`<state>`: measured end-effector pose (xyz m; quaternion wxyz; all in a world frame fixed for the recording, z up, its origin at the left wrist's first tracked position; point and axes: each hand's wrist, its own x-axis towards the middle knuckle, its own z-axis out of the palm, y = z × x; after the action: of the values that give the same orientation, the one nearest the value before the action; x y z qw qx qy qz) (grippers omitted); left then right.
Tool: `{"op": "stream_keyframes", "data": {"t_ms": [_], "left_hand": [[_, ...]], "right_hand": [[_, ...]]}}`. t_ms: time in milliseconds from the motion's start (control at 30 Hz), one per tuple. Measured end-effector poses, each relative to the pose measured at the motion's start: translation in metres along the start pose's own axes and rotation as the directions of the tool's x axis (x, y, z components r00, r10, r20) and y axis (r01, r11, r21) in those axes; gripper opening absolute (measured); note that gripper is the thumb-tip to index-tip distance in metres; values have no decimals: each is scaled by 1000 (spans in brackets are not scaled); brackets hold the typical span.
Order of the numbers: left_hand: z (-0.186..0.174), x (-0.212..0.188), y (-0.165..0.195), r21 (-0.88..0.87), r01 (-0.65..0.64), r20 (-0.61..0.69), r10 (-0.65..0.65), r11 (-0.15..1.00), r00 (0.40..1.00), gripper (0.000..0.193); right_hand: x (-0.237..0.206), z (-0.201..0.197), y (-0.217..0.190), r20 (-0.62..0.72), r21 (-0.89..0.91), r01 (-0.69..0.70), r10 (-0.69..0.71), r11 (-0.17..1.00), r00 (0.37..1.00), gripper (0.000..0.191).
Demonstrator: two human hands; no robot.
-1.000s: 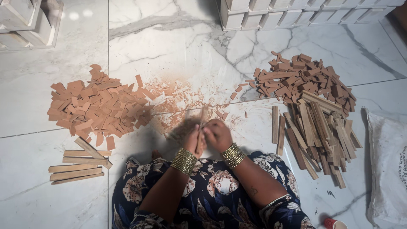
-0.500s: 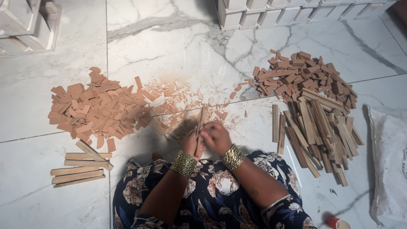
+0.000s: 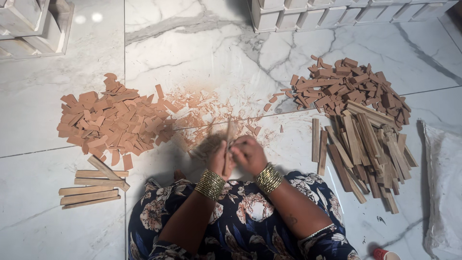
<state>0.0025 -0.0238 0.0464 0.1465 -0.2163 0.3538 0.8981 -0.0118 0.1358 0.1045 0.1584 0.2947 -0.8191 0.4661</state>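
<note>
Both my hands meet in front of my lap over the marble floor. My left hand (image 3: 217,160) and my right hand (image 3: 248,154) grip one thin wooden strip (image 3: 229,137) that stands nearly upright between them. The strip and my left fingers are blurred by motion. Gold bangles circle both wrists. Wood crumbs and small chips (image 3: 207,108) lie scattered on the floor just beyond my hands.
A heap of short reddish wood pieces (image 3: 108,123) lies to the left, another heap (image 3: 349,86) at upper right. Long wooden strips (image 3: 365,149) pile at the right, a few strips (image 3: 91,185) at lower left. White boxes (image 3: 337,12) line the top; a white sack (image 3: 445,188) lies far right.
My hands have stayed in the same spot, working the strip; the strip now stands more upright and shows motion blur. The piles have not moved.
</note>
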Motion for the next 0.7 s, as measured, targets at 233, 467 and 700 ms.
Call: {"op": "stream_keyframes", "data": {"t_ms": [233,467,700], "left_hand": [[-1,-5,0,9,-26,42,26,1000,999,33],[5,-9,-13,32,-8,81,5,999,997,38],[-12,6,4,-261,133,272,-60,956,961,34]], "right_hand": [[2,3,-1,21,-42,-123,124,992,992,10],[-1,-5,1,-31,-74,-119,117,990,993,12],[-6,5,-13,95,-44,186,-181,982,979,8]]}}
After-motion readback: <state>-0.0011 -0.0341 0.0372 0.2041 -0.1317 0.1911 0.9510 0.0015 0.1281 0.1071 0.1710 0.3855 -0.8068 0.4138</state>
